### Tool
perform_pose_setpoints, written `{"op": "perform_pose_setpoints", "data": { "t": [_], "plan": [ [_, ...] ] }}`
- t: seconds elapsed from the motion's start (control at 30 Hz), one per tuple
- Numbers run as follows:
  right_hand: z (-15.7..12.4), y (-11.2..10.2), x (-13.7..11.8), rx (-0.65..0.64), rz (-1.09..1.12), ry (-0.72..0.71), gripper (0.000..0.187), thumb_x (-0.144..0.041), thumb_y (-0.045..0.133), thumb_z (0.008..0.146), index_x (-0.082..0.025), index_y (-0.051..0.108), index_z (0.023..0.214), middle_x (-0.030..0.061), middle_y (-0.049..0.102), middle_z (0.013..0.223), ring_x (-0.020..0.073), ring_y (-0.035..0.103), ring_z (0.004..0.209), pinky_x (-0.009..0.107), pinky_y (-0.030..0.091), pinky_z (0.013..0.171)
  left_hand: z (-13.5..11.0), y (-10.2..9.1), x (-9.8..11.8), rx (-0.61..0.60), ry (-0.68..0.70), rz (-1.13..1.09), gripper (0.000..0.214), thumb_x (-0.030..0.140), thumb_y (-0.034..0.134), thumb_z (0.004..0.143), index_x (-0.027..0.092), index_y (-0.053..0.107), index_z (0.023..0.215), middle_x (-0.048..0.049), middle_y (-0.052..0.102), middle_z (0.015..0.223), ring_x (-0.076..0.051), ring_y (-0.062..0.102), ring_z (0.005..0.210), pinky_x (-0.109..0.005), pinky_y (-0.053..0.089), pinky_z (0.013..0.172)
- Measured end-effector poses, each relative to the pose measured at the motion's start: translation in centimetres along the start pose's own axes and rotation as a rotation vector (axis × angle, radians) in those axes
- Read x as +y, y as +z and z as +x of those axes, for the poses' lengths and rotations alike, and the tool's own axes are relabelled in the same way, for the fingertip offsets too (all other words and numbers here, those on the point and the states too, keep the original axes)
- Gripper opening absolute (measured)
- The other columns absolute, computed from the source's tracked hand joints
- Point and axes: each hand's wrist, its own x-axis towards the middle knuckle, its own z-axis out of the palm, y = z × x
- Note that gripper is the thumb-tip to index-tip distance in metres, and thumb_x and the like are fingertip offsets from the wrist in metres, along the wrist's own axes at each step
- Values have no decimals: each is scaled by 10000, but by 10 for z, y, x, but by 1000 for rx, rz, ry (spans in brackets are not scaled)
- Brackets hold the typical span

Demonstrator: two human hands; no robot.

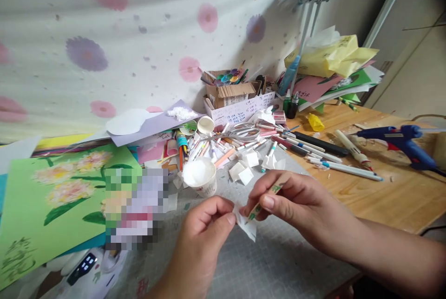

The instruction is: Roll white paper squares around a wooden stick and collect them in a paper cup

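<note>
A small piece of thin white paper (248, 228) is pinched between the thumb and fingers of my left hand (207, 229). My right hand (299, 206) grips a flat beige stick with green print (276, 188), its lower end against the paper. Just beyond my hands stands a paper cup (206, 191) with white material inside. Several folded white paper pieces (244, 169) lie to the right of the cup. Beneath my hands spreads a grey gridded cutting mat (278, 257).
Scissors (244, 131) lie on a heap of markers behind the cup. Several pens (348, 169) and a blue glue gun (407, 143) are on the wooden table at right. A green card with flower artwork (28, 197) lies left, beside a white device with a lit display (83, 266).
</note>
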Motion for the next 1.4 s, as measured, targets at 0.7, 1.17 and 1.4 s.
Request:
{"op": "perform_pose_setpoints", "data": {
  "t": [0.7,1.17,1.4],
  "plan": [
    [-1,2,-6,2,-197,-135,103,-196,559,926,-142,644,905,38,671,792,113,592,705,221,493,660,-3,-1,0,-78,-87,-73,99,283,671,759,185,676,747,-3,619,699,-179,514,738,-279,381,683],
    [-3,2,-7,-46,-363,-241,129,-165,539,931,-94,646,940,112,706,850,170,674,778,266,538,670,-3,-1,-1,-19,-109,8,68,235,654,738,198,622,691,20,552,657,-177,502,750,-277,351,668],
    [-1,0,2,35,-19,-42,123,-266,584,921,-159,612,867,33,656,788,114,640,677,238,540,638,-3,-1,1,-90,-91,45,109,271,636,761,182,644,698,-15,625,681,-192,530,714,-297,365,649]
  ]
}}
